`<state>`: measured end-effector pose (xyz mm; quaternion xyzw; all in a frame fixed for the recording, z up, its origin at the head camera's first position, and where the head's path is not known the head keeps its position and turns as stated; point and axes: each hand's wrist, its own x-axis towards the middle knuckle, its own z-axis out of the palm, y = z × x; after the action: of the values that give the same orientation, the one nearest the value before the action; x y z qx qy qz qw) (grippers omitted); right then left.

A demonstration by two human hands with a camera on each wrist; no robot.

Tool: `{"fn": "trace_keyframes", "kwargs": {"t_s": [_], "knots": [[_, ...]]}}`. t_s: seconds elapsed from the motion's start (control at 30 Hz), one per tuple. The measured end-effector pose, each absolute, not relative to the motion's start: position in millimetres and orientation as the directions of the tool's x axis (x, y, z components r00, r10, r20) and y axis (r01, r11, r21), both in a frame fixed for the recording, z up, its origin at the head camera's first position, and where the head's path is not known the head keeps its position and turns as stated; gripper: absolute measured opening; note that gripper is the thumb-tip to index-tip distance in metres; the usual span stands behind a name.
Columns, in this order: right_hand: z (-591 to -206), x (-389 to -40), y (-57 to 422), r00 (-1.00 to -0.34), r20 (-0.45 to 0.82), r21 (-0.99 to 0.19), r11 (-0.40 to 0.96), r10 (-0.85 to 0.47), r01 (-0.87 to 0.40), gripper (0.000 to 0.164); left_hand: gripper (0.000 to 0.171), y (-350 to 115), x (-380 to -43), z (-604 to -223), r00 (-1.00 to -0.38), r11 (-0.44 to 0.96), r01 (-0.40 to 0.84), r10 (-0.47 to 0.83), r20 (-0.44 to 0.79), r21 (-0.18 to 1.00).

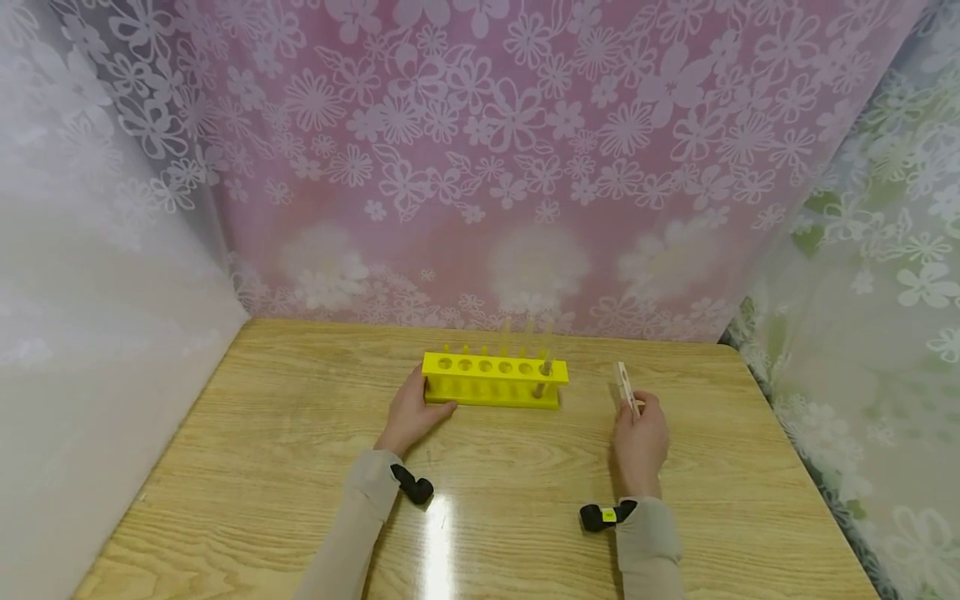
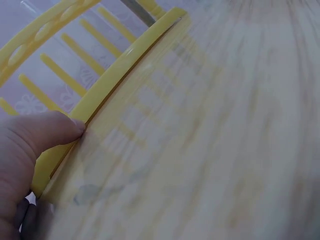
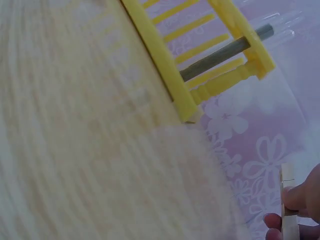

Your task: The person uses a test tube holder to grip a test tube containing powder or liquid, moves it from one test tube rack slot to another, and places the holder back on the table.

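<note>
A yellow test tube rack (image 1: 495,377) stands on the table, with a row of round holes in its top. My left hand (image 1: 411,415) grips its left end; in the left wrist view the thumb (image 2: 55,127) presses on the front of the base, and the other fingers are mostly hidden. In the hole at the right end stands a test tube (image 3: 215,59) with dark grey contents. To the right of the rack my right hand (image 1: 642,437) holds a wooden test tube clamp (image 1: 625,385) between thumb and fingers, its far end pointing away from me. The clamp touches nothing else.
Faint clear tubes (image 1: 529,333) rise at the back right of the rack, near its row of yellow pegs (image 1: 466,349). The wooden table (image 1: 517,483) meets a pink flowered curtain (image 1: 480,167) behind. Pale sheets (image 1: 112,292) hang at both sides.
</note>
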<state>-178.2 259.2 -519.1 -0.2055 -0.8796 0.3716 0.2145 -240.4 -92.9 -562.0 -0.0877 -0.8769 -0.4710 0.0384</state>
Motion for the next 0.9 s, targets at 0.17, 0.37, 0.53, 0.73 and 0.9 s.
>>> {"fn": "trace_keyframes", "kwargs": {"t_s": [0.17, 0.37, 0.53, 0.73, 0.9], "knots": [[-506, -175, 259, -0.832, 0.261, -0.756, 0.64, 0.489, 0.139, 0.028, 0.084, -92, -239, -562, -0.982, 0.541, 0.189, 0.115, 0.151, 0.82], [-486, -171, 258, -0.859, 0.24, -0.763, 0.635, 0.452, 0.121, 0.029, 0.087, -92, -241, -561, -0.98, 0.555, 0.197, 0.118, 0.159, 0.808], [-470, -166, 257, -0.879, 0.248, -0.751, 0.654, 0.408, 0.091, 0.027, 0.086, -93, -241, -563, -0.98, 0.554, 0.199, 0.12, 0.159, 0.808], [-453, -161, 254, -0.878, 0.317, -0.725, 0.689, 0.359, 0.02, 0.026, 0.085, -94, -244, -567, -0.975, 0.555, 0.224, 0.134, 0.18, 0.801], [-441, -156, 251, -0.876, 0.355, -0.697, 0.717, 0.326, -0.015, 0.026, 0.083, -94, -244, -568, -0.973, 0.555, 0.232, 0.136, 0.188, 0.799]]}}
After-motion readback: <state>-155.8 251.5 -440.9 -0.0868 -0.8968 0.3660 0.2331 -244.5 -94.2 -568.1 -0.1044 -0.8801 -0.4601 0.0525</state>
